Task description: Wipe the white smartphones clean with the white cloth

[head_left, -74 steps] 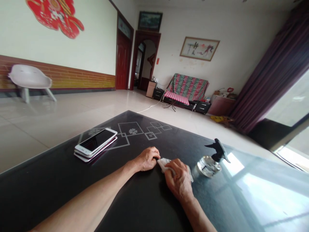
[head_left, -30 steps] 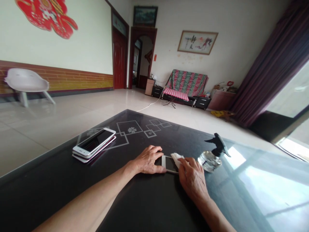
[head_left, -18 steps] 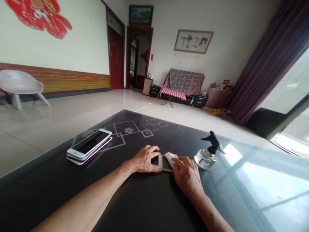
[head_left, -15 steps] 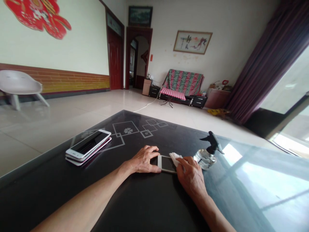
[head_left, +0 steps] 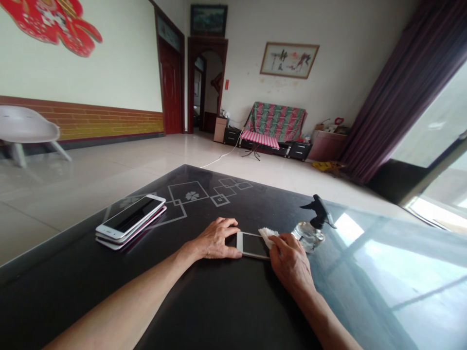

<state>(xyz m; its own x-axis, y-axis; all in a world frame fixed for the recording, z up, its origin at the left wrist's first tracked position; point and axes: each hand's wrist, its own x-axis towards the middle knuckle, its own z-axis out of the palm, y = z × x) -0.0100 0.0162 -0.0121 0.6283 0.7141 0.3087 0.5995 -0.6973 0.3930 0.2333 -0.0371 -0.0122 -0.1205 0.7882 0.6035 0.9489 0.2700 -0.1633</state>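
Head view: a flat, white-framed rectangular phone with a dark screen (head_left: 253, 244) lies on the glossy black counter (head_left: 233, 301), just below frame centre. Left hand's (head_left: 215, 241) fingers hold its left end, thumb and index on opposite edges; right hand's (head_left: 293, 262) fingers pinch a crumpled white tissue (head_left: 267, 236) at the other end. Probably light, stiff, slick and crackable, so I'd grip the long edges, not the glass.

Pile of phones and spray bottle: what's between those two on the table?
From pile of phones to spray bottle, the head view shows the left hand, the single phone it holds, a white tissue and the right hand.
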